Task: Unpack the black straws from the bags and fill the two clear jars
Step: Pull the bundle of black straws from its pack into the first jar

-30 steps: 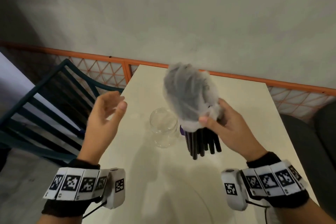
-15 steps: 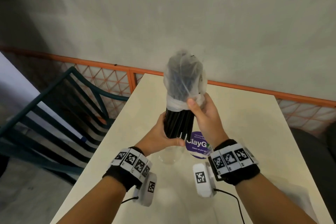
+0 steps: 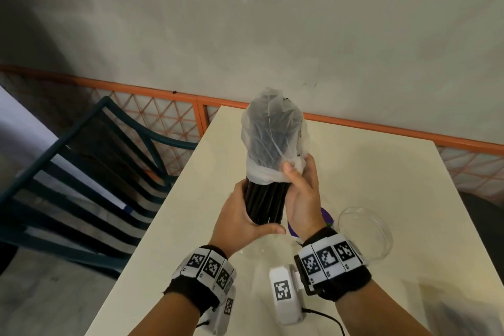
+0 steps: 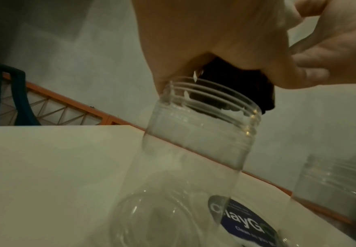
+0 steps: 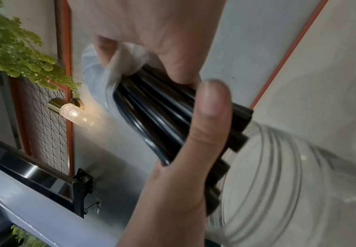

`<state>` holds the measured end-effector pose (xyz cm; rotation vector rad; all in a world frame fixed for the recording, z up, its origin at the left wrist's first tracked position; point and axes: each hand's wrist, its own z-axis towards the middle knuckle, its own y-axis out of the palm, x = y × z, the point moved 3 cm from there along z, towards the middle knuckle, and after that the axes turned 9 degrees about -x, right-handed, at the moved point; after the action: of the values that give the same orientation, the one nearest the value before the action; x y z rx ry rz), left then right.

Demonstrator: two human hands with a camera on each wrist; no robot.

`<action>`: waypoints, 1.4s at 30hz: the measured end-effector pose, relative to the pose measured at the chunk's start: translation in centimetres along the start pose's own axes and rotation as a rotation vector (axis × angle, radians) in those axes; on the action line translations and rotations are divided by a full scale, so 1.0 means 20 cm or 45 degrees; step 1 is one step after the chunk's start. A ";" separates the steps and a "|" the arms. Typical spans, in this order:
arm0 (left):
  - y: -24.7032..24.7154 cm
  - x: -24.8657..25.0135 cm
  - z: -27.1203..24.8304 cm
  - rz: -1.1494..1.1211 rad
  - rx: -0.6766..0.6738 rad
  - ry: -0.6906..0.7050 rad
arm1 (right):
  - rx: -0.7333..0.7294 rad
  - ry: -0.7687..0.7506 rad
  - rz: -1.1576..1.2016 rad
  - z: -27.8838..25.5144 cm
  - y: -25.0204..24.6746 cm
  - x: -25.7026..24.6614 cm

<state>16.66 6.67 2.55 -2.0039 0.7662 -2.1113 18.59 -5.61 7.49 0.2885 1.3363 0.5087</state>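
On the cream table, two clear jars are counted: one right under the bundle, empty, one to its right, seemingly empty. Neither is filled yet. One bag is seen, half peeled, capping the upper end of one straw bundle held upright over the first jar. The bundle's bare lower part is gripped by the left hand; the bag's rolled edge is pinched by the right hand. Individual straws are too packed to count. Judged early: bag removal, both fills remaining.
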 end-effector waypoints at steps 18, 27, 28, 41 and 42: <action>0.09 -0.02 -0.02 -0.168 0.198 0.103 | 0.270 -0.150 -0.046 0.00 -0.07 0.11; 0.08 -0.05 0.00 0.046 -0.089 0.158 | 0.215 -0.149 -0.014 -0.01 -0.14 0.12; 0.07 -0.06 0.01 -0.010 -0.179 0.148 | 0.217 -0.142 0.007 -0.01 -0.16 0.12; 0.08 -0.03 0.06 0.045 -0.260 0.140 | 0.197 -0.165 -0.183 -0.05 -0.19 0.13; 0.08 -0.03 0.05 0.027 -0.274 0.138 | 0.178 -0.156 -0.217 -0.06 -0.20 0.13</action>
<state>17.41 5.34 1.23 -1.9821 1.0698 -2.2250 18.50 -7.78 3.11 0.3122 1.2656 0.2510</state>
